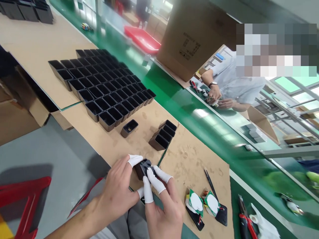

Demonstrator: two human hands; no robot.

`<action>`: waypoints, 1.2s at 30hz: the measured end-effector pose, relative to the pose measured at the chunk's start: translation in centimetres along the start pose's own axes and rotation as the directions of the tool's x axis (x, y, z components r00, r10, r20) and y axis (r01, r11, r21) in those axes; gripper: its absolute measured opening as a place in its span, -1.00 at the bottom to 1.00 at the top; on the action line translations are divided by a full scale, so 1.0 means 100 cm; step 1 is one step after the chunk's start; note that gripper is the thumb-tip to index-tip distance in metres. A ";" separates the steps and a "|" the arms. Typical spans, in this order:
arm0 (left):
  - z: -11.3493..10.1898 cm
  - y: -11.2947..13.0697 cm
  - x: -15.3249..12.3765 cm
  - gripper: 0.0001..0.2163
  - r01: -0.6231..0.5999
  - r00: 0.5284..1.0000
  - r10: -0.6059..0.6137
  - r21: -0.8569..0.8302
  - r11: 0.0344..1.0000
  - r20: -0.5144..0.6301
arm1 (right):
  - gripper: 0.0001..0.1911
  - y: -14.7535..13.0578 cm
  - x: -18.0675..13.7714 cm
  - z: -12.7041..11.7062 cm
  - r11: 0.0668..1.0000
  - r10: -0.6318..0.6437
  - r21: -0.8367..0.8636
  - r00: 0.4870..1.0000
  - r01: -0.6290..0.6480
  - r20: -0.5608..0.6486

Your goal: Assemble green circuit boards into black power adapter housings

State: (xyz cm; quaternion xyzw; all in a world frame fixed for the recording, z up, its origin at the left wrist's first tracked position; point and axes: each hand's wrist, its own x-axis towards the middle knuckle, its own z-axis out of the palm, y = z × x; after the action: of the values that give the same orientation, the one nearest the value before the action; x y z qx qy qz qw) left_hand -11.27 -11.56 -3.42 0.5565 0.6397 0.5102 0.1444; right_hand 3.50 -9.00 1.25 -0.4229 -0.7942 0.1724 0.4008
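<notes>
Both hands wear white finger cots and meet at a black plastic case near the front edge of the cardboard-covered table. My left hand grips it from the left, fingertips over the far side and thumb below. Against its open end, the fingers of my right hand press and pinch a dark piece; its exact shape is partly covered by the fingertips. Just beyond lies a single black case with a small yellowish part inside. Several more cases stand in a short row to its right.
A large block of open black cases fills the table's left. Two green circuit boards with white discs, tweezers and red-handled pliers lie right. Across the green bench, a co-worker's hands handle small parts beside a carton.
</notes>
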 end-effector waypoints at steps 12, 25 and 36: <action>0.007 -0.001 0.003 -0.64 -0.017 0.994 0.020 0.028 0.999 -0.108 | -0.72 0.005 0.007 -0.007 0.956 -0.185 -0.201 0.971 0.214 0.155; -0.010 0.014 0.011 -0.55 -0.028 0.989 0.012 -0.102 0.994 -0.149 | -0.50 0.013 0.008 -0.018 0.846 -0.399 -0.311 0.901 0.433 0.168; -0.003 0.004 0.013 -0.61 -0.021 0.984 0.010 -0.064 0.998 -0.177 | -0.38 0.034 0.003 0.003 0.837 -0.433 -0.290 0.885 0.465 0.170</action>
State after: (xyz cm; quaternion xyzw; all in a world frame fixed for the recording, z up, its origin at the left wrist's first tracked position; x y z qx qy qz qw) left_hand -11.69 -10.61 -2.47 0.5091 0.6283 0.5794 0.1016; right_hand 5.00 -6.82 -0.86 -0.2753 -0.9071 -0.0380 0.3161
